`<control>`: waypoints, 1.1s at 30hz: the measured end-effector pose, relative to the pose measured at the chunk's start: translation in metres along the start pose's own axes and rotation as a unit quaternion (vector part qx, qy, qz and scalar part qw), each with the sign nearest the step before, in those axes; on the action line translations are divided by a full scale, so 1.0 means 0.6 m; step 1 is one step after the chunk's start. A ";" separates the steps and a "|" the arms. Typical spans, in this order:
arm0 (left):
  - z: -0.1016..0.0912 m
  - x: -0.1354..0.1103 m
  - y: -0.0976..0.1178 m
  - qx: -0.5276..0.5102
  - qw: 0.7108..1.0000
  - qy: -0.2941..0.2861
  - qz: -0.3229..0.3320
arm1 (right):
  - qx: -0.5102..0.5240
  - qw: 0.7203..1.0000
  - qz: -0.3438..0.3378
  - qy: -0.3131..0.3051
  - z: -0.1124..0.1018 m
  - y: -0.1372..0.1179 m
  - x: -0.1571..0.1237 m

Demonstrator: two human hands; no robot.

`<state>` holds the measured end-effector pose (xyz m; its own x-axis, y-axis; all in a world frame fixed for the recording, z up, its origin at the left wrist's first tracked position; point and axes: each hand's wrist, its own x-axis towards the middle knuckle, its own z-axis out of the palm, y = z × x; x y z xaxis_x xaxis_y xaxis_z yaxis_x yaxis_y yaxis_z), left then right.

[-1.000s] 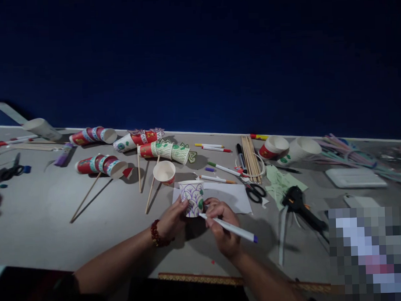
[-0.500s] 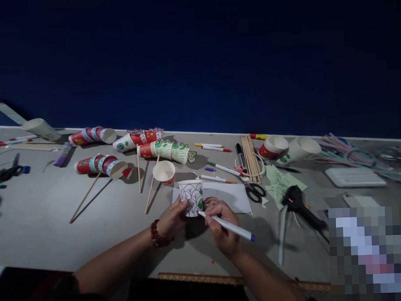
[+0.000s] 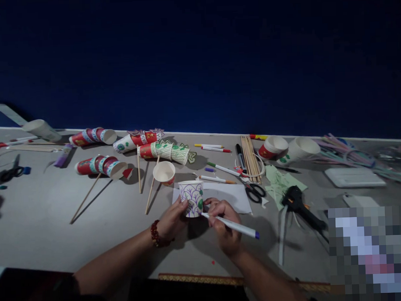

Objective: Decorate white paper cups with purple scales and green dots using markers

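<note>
A: Note the left hand first. What is its grip?

B: On my feed the left hand [image 3: 172, 219] is closed on the side of a cup [image 3: 191, 197], thumb across the front. A bead bracelet [image 3: 155, 233] circles that wrist.

A: And the right?

B: I read the right hand [image 3: 225, 222] as gripping a pen [image 3: 242, 229], white with a purple end. The tip is at the cup's lower right; I cannot tell whether it touches.

A: Position of the cup?

B: Held mouth up over the middle of the table [image 3: 108, 241], between near and far edges. Purple arcs and green patches mark its wall. Behind it I log a sheet of paper [image 3: 228, 197] and a second cup [image 3: 164, 171], upright.

A: Surroundings?

B: Scissors [image 3: 255, 192] lie just beyond the paper's right edge. A glue gun [image 3: 301, 208] lies farther toward the table's right side. Sticks [image 3: 251, 159] lie bundled near the far edge; joined cups [image 3: 148, 150] lie along that edge, left of them.
</note>
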<state>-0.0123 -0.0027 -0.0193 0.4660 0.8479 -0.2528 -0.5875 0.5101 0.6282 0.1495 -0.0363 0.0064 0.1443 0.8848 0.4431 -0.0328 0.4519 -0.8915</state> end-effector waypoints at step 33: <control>-0.003 0.001 0.001 -0.008 1.000 -0.017 -0.003 | 0.025 0.999 0.027 0.000 -0.002 -0.003 -0.001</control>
<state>-0.0135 -0.0017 -0.0205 0.4919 0.8392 -0.2321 -0.5946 0.5185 0.6145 0.1507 -0.0375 0.0076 0.1410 0.9077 0.3952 -0.0889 0.4092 -0.9081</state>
